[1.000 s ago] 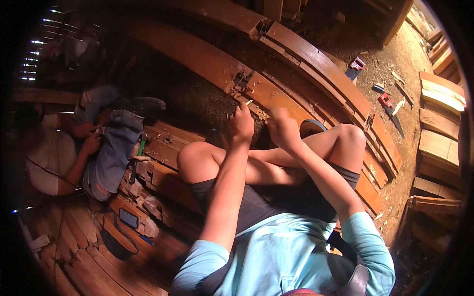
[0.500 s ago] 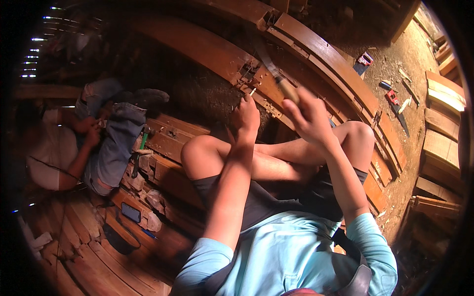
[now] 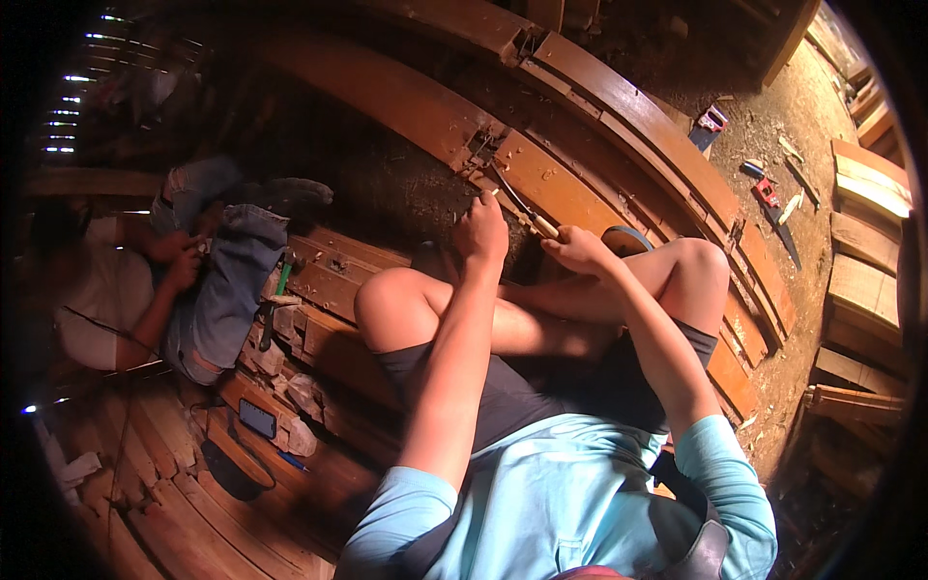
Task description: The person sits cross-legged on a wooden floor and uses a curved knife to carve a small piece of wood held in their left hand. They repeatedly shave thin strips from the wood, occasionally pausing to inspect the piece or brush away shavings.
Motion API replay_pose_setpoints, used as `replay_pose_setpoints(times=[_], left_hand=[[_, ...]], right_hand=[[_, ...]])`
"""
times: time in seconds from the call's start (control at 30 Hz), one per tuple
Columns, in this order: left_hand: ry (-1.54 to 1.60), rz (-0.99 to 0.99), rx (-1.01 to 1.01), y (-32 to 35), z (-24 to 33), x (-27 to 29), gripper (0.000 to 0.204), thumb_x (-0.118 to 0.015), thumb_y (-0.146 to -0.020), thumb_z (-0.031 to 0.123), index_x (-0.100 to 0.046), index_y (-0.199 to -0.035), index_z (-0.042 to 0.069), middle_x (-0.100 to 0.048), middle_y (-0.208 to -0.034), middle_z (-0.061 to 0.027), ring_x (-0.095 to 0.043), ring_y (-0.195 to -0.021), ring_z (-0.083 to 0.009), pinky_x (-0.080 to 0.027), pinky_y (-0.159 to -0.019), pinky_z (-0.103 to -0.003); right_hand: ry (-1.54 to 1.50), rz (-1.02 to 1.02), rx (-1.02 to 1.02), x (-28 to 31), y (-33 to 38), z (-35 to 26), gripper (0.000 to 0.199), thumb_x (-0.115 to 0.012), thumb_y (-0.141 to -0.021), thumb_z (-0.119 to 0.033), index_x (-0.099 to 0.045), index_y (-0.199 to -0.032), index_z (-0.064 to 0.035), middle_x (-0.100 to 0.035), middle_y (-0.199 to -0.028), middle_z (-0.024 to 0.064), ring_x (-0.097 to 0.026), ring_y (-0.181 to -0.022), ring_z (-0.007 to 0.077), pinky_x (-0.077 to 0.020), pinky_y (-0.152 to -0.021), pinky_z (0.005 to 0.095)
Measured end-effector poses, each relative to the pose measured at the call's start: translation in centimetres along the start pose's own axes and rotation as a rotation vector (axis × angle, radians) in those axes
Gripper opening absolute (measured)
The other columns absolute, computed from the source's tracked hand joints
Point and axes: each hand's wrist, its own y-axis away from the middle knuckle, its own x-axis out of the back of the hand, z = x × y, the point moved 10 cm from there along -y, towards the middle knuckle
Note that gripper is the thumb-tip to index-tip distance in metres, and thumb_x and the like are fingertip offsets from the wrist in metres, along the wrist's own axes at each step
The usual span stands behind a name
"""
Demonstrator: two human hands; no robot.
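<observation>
My left hand (image 3: 480, 232) is closed in a fist round a short pale stick (image 3: 496, 192), and only its end shows above the fingers. In my right hand (image 3: 580, 251) is a knife with a pale wooden handle (image 3: 546, 228), gripped by that handle. Its dark, slightly curved blade (image 3: 512, 195) points up and left, close to the stick; whether they touch I cannot tell. Beyond both hands lies a long reddish-brown wooden beam (image 3: 551, 184), strewn with chips, with a notch (image 3: 483, 145) cut in it.
On the left, a seated person in jeans (image 3: 232, 261) holds both hands (image 3: 179, 256) together. A green-handled tool (image 3: 282, 280), a phone (image 3: 257, 418) and wood pieces lie nearby. At the right are a red-handled saw (image 3: 773, 208) on the ground and stacked boards (image 3: 860, 280).
My right hand has swung the knife down and left, bringing its blade from above the beam to beside the stick. My left hand stays nearly in place.
</observation>
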Motion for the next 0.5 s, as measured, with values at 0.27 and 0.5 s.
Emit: replay_pose_setpoints(times=[0.27,0.5], left_hand=[[0.049,-0.015,0.021,0.5,-0.7,-0.4,0.011,-0.049,-0.087,0.009,-0.054,-0.096,0.006,-0.064,-0.092,-0.0146,-0.066,-0.082,-0.0359,-0.054,-0.069,-0.046],[0.067,-0.028,0.02,0.4,0.0,0.2,0.013,-0.05,-0.085,0.006,-0.054,-0.096,0.006,-0.064,-0.094,-0.0154,-0.065,-0.084,-0.0383,-0.053,-0.072,-0.048]], right_hand=[[-0.904,0.323,0.571,14.7,12.4,-15.1,0.033,-0.052,-0.096,-0.036,-0.055,-0.096,-0.0028,-0.048,-0.065,-0.0006,-0.045,-0.057,0.0086,-0.0364,-0.051,0.0247],[0.309,0.22,0.042,0.6,2.8,-2.1,0.035,-0.054,-0.09,-0.037,-0.051,-0.101,-0.0039,-0.066,-0.081,0.022,-0.065,-0.078,0.0407,-0.0514,-0.067,0.0517]])
